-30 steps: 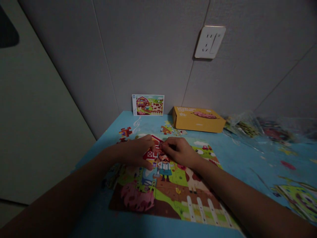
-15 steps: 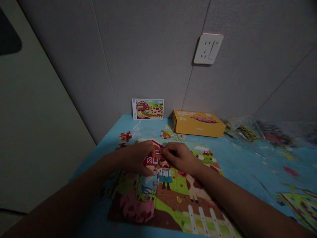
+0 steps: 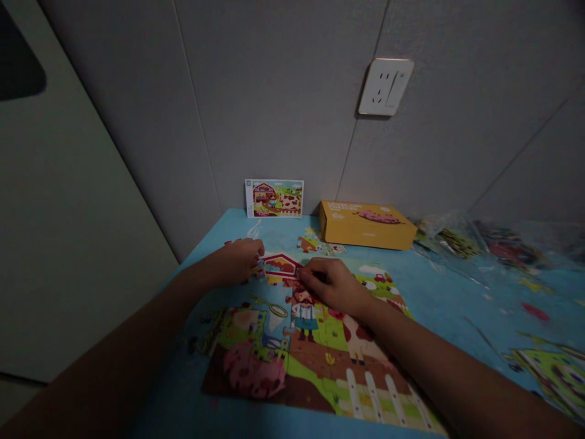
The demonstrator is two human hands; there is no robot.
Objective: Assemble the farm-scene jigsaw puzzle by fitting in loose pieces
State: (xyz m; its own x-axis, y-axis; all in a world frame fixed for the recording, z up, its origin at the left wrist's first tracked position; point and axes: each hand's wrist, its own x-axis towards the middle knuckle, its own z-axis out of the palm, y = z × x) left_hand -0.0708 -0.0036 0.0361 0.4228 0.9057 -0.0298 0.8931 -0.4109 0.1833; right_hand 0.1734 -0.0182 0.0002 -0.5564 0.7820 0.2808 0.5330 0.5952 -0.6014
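A farm jigsaw puzzle (image 3: 315, 384), partly joined, lies on the blue table, showing a farmer, a cow, a pig and a fence. There is a gap left of the farmer, where the table print shows through. My left hand (image 3: 237, 261) is closed at the puzzle's upper left, beside the red barn roof (image 3: 281, 266). A colourful puzzle piece (image 3: 258, 268) shows at its fingertips, mostly hidden. My right hand (image 3: 336, 284) rests on the puzzle, its curled thumb and index finger against the roof's right edge.
Loose puzzle pieces (image 3: 309, 242) lie behind the puzzle. A picture card (image 3: 276, 199) leans on the wall near a yellow box (image 3: 368, 227). Clear plastic bags of pieces (image 3: 457, 242) lie at the right. A wall socket (image 3: 386, 87) is above.
My left hand has moved up and left, away from the farmer. The red barn piece that lay beneath it has left that spot, baring the table. My right hand has stayed in place.
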